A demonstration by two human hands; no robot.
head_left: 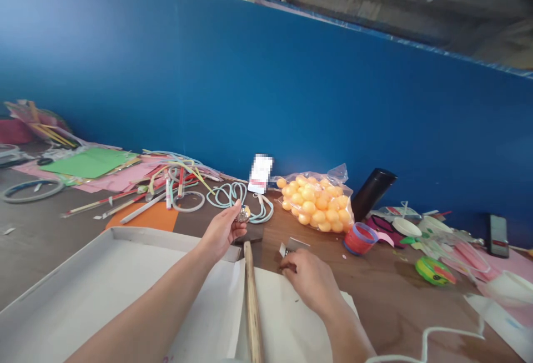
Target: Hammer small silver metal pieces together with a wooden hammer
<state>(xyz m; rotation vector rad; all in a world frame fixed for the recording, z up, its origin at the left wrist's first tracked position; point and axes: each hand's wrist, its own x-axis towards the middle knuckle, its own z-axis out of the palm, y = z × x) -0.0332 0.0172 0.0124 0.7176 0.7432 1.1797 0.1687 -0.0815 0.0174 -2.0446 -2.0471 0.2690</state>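
My left hand is raised just above the table, fingers pinched on a small round metallic thing. Below it lies a hammer with a wooden handle that runs toward me, its dark head near my left fingers. My right hand rests on a white sheet, fingers curled around a small silvery metal piece. A shallow white cardboard tray lies under my left forearm.
A bag of orange balls sits behind my hands, with a black cylinder, a red roll of tape and a green-yellow disc to the right. Coloured tubes, cords and paper sheets litter the left. A blue wall bounds the table.
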